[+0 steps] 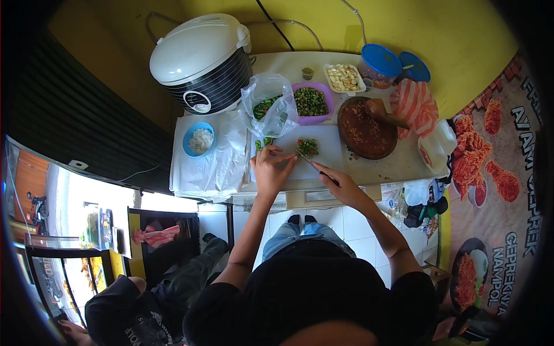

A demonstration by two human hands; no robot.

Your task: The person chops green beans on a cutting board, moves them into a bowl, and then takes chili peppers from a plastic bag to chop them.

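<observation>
My right hand point(341, 185) is closed round the dark handle of a knife point(311, 164). The blade points up and left to a small pile of chopped green and red pieces, seemingly chillies point(307, 147), on a white cutting board point(330, 151). My left hand point(271, 168) rests on the board's left part, fingers bent and pointing right, close to the knife tip. Its thumb and fingers come together, but what is between them is too small to make out. Longer green pieces point(264, 143) lie just beyond the left hand's knuckles.
Behind the board stand a clear bag point(270, 86) of green vegetables and a purple tub point(314, 119) of chopped greens. A stone mortar point(365, 147) with a pestle is on the right. A rice cooker point(202, 57) and blue bowl point(188, 149) are left. Another person point(138, 303) sits lower left.
</observation>
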